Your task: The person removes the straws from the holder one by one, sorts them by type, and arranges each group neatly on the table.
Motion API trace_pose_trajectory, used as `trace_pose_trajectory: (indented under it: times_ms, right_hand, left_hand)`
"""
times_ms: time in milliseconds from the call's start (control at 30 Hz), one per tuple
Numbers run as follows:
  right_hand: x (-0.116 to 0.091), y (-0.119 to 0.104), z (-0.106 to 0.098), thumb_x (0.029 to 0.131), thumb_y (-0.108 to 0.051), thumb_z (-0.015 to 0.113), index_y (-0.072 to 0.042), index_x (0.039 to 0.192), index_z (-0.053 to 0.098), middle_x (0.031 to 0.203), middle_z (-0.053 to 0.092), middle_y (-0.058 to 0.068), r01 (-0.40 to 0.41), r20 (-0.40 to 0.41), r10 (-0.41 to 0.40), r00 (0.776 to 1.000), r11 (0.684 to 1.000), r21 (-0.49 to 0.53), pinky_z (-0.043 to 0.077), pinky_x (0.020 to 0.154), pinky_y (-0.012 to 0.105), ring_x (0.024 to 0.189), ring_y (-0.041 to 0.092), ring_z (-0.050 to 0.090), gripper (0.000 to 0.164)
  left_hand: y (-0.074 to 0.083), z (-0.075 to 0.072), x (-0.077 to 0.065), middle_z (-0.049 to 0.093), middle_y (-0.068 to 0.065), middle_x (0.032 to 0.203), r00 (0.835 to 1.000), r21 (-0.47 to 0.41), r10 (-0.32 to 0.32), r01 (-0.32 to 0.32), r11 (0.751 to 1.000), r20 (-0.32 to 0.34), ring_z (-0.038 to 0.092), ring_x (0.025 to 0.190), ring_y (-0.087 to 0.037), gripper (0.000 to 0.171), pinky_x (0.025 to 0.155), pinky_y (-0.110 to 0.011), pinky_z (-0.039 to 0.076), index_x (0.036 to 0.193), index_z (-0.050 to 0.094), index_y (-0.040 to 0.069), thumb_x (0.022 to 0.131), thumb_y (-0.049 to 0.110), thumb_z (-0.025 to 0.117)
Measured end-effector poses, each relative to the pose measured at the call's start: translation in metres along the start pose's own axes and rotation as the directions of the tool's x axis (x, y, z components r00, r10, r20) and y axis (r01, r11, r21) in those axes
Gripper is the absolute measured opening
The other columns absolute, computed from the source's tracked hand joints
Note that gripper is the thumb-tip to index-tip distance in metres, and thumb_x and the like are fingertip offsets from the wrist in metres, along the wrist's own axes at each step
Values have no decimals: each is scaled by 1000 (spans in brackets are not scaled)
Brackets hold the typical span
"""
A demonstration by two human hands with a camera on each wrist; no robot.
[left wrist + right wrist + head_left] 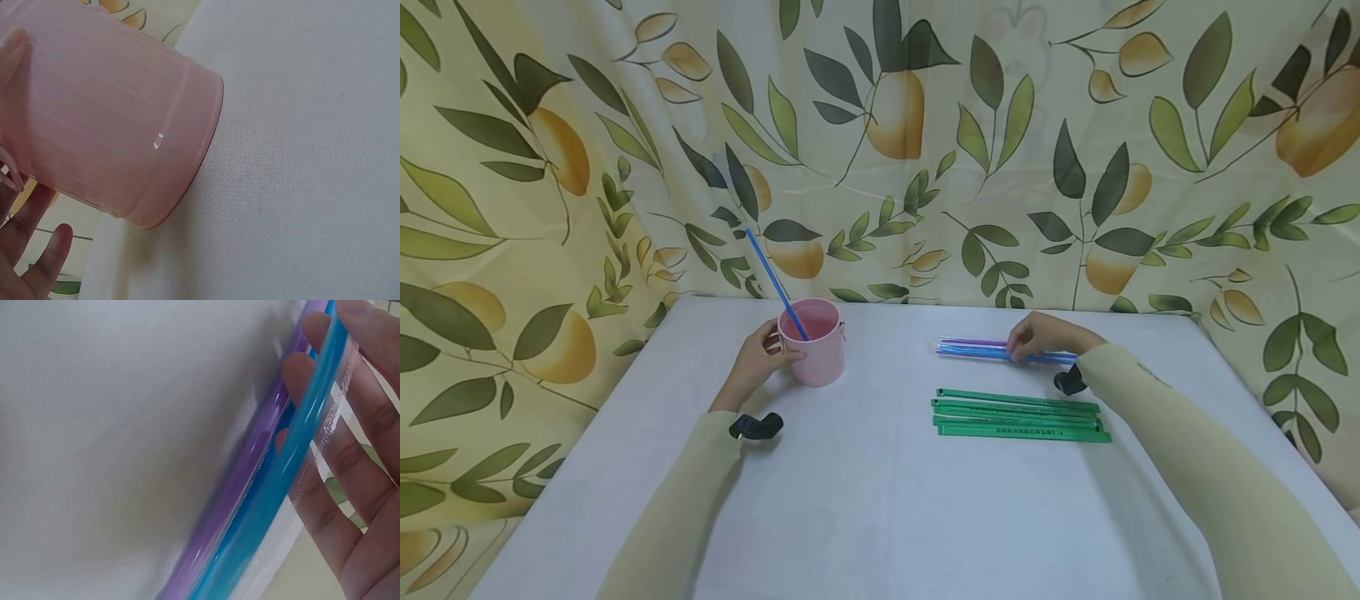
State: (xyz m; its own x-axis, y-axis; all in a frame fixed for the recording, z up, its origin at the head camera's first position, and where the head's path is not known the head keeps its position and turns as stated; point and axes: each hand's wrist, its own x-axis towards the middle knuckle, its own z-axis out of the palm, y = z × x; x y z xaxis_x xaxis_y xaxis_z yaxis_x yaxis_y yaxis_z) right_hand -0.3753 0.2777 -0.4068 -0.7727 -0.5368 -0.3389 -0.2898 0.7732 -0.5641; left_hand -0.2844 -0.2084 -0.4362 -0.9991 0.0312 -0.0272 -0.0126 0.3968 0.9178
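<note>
My left hand (751,360) holds the side of a small pink bucket (822,357), which stands upright. In the left wrist view, the thumb lies against the bucket wall (125,112), with other fingers around the far side. A blue straw (775,279) leans inside the bucket, its top sticking out to the left. Over on the right, my right hand (1041,332) pinches a light blue straw (300,444) between thumb and fingers. Beside it are a purple straw (250,450), a darker blue one and a clear one, lying close together as a bundle.
Several flat green strips (1018,421) with dark print lie side by side in front of the straws. All stands on a table with a white cloth (865,500). A curtain (880,208) with fruit and leaf patterns hangs along the back and left side.
</note>
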Motion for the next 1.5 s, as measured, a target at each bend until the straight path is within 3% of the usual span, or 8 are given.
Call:
trace_pose_trajectory:
  times_ms: [400, 1033, 1500]
  right_hand:
    - [-6, -2, 4, 83, -6, 68, -1, 89, 72, 79, 71, 2, 23, -67, -27, 997, 998, -65, 46, 71, 23, 71, 11, 57, 10]
    - [-4, 6, 12, 80, -6, 71, -4, 86, 73, 82, 70, 2, 21, -127, -30, 991, 997, -69, 46, 71, 24, 73, 12, 56, 7]
    - [-2, 3, 10, 81, -8, 70, -10, 86, 74, 87, 71, 2, 2, -122, -16, 992, 994, -113, 48, 75, 26, 77, 13, 57, 6]
  left_hand:
    - [0, 1, -3, 41, -13, 144, 1000, -22, 10, -10, 1000, -3, 42, 131, -32, 82, 109, -43, 40, 145, 33, 14, 78, 27, 77]
    - [-1, 1, -2, 41, -13, 145, 1000, -11, 15, -15, 1000, 0, 42, 131, -32, 83, 109, -44, 40, 146, 31, 14, 78, 29, 77]
    - [1, 1, -2, 40, -14, 145, 1000, -9, 24, -24, 1000, -1, 42, 131, -32, 84, 109, -43, 40, 146, 31, 12, 78, 29, 77]
